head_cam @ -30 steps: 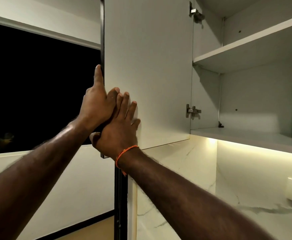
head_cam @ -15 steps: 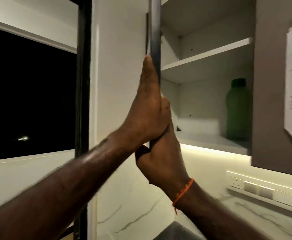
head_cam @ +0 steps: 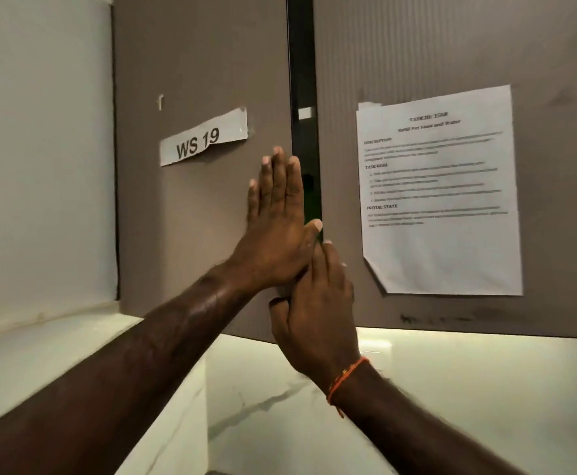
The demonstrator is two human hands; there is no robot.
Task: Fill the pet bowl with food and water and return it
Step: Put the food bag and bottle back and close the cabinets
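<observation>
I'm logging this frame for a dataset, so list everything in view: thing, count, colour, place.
Left door: one, grey-brown, upper middle, nearly closed, a dark gap at its right edge.
Right door: one, grey-brown, upper right.
WS 19 label: one, white with black print, on the left door.
Task sheet: one, white, printed, taped to the right door.
Wall: white, left of the cabinet.
Backsplash: white marble, lit, below the doors.
Wristband: one, orange, on the right wrist.
Left hand: fingers straight, flat on the left door.
Right hand: at the left door's lower right edge, its grip unclear.
</observation>
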